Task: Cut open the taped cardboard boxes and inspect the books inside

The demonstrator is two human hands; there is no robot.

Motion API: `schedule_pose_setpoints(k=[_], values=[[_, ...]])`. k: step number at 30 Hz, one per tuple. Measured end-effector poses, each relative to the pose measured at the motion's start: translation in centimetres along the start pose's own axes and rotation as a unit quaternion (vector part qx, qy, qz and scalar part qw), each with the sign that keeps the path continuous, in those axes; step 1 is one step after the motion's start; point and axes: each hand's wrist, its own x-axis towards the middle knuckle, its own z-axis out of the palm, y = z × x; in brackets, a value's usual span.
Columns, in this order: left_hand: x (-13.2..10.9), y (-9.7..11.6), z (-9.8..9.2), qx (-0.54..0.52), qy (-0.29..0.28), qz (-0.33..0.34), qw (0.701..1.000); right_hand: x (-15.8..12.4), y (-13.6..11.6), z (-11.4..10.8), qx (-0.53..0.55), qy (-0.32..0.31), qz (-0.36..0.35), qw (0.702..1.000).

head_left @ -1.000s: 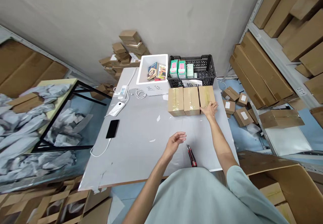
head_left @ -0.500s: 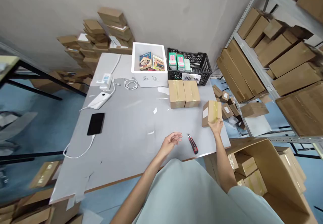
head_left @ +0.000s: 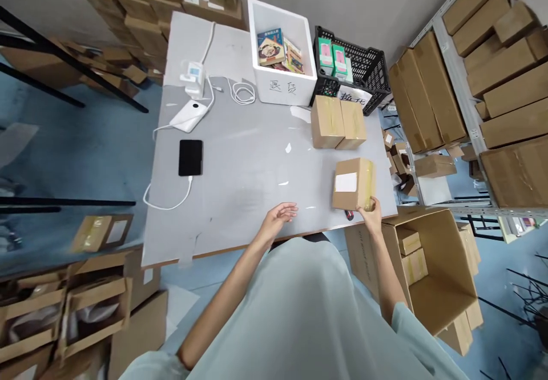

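My right hand (head_left: 371, 215) grips a small taped cardboard box (head_left: 349, 200) by its near right corner. A white label shows on the side of the box towards me, and clear yellowish tape runs down its right part. Partly hidden behind the box and my fingers is a red and black utility knife (head_left: 350, 215). Over the table's front edge, my left hand (head_left: 279, 217) is held with its fingers loosely apart and nothing in them. Two more taped cardboard boxes (head_left: 327, 123) stand side by side farther back on the grey table (head_left: 240, 180).
A white foam bin (head_left: 282, 86) of books and a black crate (head_left: 363, 77) with green-and-pink boxes line the back. A power strip, white power bank (head_left: 188, 115) and black phone (head_left: 190, 157) lie left. A large open carton (head_left: 445, 254) stands at right, below shelves.
My right hand has brought the box nearer and turned it, so its label now faces me and it covers most of the knife. The view has tilted down and shifted.
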Motion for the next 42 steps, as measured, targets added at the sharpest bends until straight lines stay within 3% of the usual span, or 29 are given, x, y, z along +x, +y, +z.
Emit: schedule_pose_setpoints(k=[4,8,10,14,16,18,21,25,29,34,38,42], values=[[0.0,-0.6,-2.5,-0.012,0.063,0.022,0.998,-2.1,-4.9,1.2,-0.020,-0.118,-0.179,0.977],[0.1,-1.2,-4.8,-0.013,0.244,0.101,0.965,-2.1,-9.6,2.9,-0.076,-0.270,-0.347,0.895],[-0.1,-1.6,-5.7,0.005,0.303,0.126,0.945,-1.9,-11.0,3.9,-0.090,-0.332,-0.397,0.851],[-0.6,-3.0,-6.2,0.068,0.298,0.074,0.949,-0.6,-11.7,5.6,-0.131,-0.397,-0.448,0.790],[-0.9,-4.2,-5.7,0.086,0.272,0.035,0.958,0.4,-11.0,6.2,-0.136,-0.399,-0.463,0.779],[-1.4,-5.4,-5.2,0.098,0.249,0.022,0.963,1.2,-9.5,6.7,-0.109,-0.385,-0.470,0.787],[-2.3,-7.2,-5.0,0.110,0.237,0.033,0.965,1.1,-6.1,7.6,-0.036,-0.352,-0.434,0.828],[-3.2,-9.3,-6.4,0.098,0.261,0.014,0.960,-1.3,-0.9,9.3,0.043,-0.353,-0.287,0.889],[-3.1,-11.3,-8.0,0.109,0.245,-0.038,0.962,-3.8,2.0,11.7,0.131,-0.380,-0.184,0.897],[-2.1,-12.6,-7.6,0.170,0.212,-0.022,0.962,-5.3,1.3,13.8,0.273,-0.383,-0.093,0.877],[-1.4,-12.6,-6.3,0.205,0.206,0.010,0.957,-5.9,-0.2,14.3,0.353,-0.381,-0.074,0.851],[-1.0,-11.9,-5.6,0.198,0.219,0.028,0.955,-5.8,-1.5,13.8,0.379,-0.352,-0.065,0.854]])
